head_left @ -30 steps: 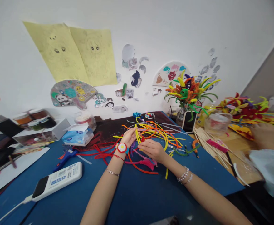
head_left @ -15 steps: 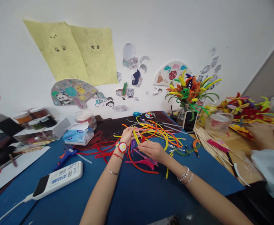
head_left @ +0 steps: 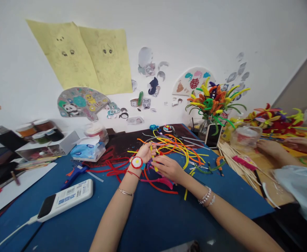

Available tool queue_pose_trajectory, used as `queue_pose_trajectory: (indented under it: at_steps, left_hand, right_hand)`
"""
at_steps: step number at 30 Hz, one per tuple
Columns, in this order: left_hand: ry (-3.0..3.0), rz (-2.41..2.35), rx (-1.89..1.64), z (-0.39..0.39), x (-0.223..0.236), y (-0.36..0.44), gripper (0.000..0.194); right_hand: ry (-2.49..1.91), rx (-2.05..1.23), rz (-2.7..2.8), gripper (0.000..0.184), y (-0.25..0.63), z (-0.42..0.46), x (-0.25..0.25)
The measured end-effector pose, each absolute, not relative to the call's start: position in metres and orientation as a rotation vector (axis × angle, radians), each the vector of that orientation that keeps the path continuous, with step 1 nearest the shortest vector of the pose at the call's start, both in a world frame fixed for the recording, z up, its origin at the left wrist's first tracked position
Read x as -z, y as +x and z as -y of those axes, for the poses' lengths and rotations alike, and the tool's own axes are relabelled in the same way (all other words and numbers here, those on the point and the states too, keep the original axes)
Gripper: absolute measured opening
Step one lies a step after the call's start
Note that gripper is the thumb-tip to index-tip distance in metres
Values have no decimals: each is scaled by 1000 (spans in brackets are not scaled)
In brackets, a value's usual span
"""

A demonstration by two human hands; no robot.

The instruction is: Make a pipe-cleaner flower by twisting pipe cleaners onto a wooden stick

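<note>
Between my two hands is a yellow pipe cleaner (head_left: 155, 166), short or folded. My left hand (head_left: 145, 152) has its fingers closed on the upper end. My right hand (head_left: 169, 168) pinches the lower part from the right. Just below and behind lies a bent pink pipe cleaner piece (head_left: 164, 182), near an orange pipe cleaner (head_left: 166, 191) curved on the blue table mat (head_left: 153, 224). Beyond my hands spreads a loose tangle of yellow and orange pipe cleaners (head_left: 186, 154). Red pipe cleaners (head_left: 111, 168) lie left of my left wrist.
A white power bank (head_left: 77, 193) with a cable and a blue glue gun (head_left: 73, 176) lie left. Tissues (head_left: 87, 150) stand behind them. A pipe-cleaner bouquet (head_left: 213, 99), a propped phone (head_left: 212, 135) and wooden sticks (head_left: 237, 164) are right. Another person's hands (head_left: 271, 150) work at far right.
The yellow pipe cleaner between my hands has turned and less of it shows. My fingers have shifted slightly around it. The other person's hands have moved apart.
</note>
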State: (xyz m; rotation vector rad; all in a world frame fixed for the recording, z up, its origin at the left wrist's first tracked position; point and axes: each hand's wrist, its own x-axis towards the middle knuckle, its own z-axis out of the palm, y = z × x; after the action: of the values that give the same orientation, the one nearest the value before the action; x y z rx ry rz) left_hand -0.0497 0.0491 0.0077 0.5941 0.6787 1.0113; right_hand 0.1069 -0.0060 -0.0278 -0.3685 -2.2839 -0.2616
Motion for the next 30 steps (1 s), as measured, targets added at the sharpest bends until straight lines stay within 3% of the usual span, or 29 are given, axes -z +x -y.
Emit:
queue_pose_trajectory:
  at_steps: [14,23,30]
  left_hand:
    - [766,-698,-992,-30,-23,-32,21]
    - [1221,-1012,-887,-41,-11,-56,25]
    - [1254,-1032,-937,-47,-13,-69,25]
  right_hand:
    - [-350,250,2281,26,109,1,34]
    - [-362,285,2370,24,110,2,30]
    - [-372,334,2389,26,110,1,32]
